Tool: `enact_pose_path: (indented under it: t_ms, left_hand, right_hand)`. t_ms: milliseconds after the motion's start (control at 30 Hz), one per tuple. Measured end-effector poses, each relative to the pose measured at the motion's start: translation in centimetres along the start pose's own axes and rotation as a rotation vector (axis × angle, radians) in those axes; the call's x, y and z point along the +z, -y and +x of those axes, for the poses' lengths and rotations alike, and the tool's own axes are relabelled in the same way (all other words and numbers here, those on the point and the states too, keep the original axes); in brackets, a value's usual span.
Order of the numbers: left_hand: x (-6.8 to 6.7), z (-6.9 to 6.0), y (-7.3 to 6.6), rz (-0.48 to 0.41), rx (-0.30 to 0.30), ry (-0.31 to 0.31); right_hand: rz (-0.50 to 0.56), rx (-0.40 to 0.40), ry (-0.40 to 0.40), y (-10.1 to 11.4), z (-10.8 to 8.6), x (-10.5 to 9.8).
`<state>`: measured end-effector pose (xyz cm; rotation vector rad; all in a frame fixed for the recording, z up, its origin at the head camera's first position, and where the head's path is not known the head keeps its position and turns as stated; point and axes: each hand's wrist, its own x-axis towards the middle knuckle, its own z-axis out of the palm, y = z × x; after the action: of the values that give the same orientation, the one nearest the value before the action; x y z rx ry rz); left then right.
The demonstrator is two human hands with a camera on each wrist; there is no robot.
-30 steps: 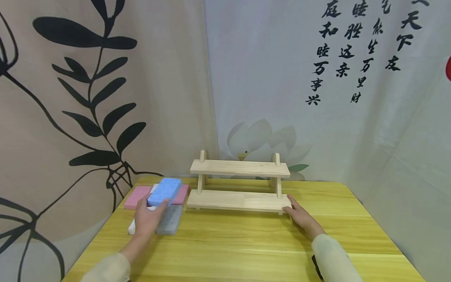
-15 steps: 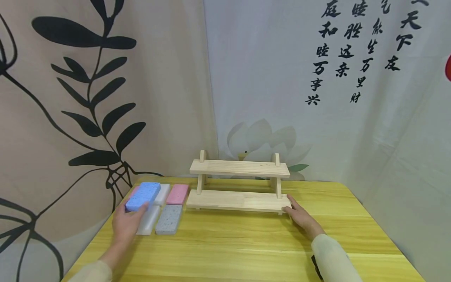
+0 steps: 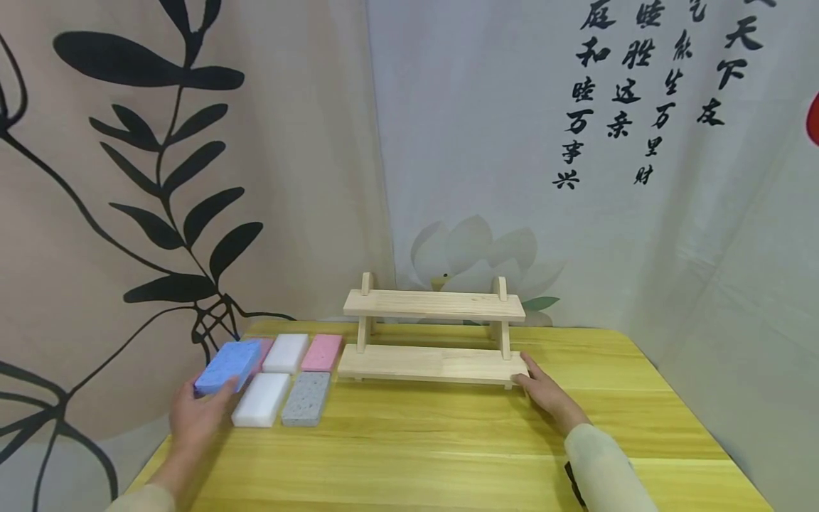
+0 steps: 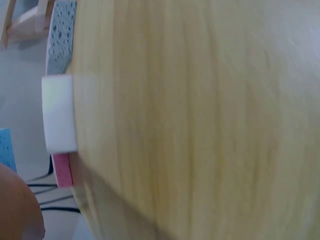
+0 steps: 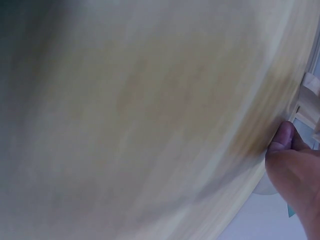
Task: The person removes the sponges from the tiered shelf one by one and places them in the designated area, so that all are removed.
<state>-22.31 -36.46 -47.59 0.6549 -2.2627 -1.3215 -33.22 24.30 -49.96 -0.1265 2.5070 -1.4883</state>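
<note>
My left hand [image 3: 198, 419] pinches a blue sponge [image 3: 228, 365] between thumb and fingers above the table's left edge. Part of this blue sponge [image 4: 6, 149] also shows at the edge of the left wrist view. It partly covers a pink sponge [image 3: 261, 350]. Beside it lie a white sponge [image 3: 286, 353] and another pink sponge [image 3: 323, 353] in the back row, with a white sponge [image 3: 261, 400] and a speckled grey sponge [image 3: 306, 399] in front. My right hand [image 3: 545, 392] grips the right end of the lower board of a two-tier wooden shelf [image 3: 429, 363].
The shelf's upper board [image 3: 435, 305] stands near the back edge of the wooden table [image 3: 448, 448]. Behind it hangs a printed cloth [image 3: 307, 178] with leaves and writing; more cloth hangs at the right.
My left hand has carried the blue sponge leftward from above the sponge rows to the table's left side, uncovering the white sponges. The right hand stays at the shelf.
</note>
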Motion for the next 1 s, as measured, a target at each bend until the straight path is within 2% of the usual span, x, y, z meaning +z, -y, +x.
enact_pose_path:
  t_ms: [200,333,467,600,767,1000]
  left_hand:
    - [-0.9,0.3,0.9,-0.015,-0.065,-0.002]
    - [-1.3,0.7,1.8,0.014,-0.099,-0.002]
    - [-1.7,1.0,2.8,0.054,-0.100,0.003]
    - [-2.0,1.0,3.6,0.083,-0.076,0.010]
    - [-2.0,0.9,4.0,0.103,-0.054,0.004]
    - [-2.0,0.6,4.2,0.117,-0.108,0.022]
  right_hand:
    - [0.009,-0.004,0.004,0.1,0.0,-0.1]
    - [-0.002,0.004,0.003,0.2,0.0,-0.1]
    - [-0.001,0.010,0.002,0.2,-0.1,0.0]
    - [0.023,0.013,0.009,0.1,-0.1,0.1]
    - [0.006,0.004,0.006,-0.1,0.0,0.0]
    - [0.023,0.005,0.009,0.0,-0.1,0.1]
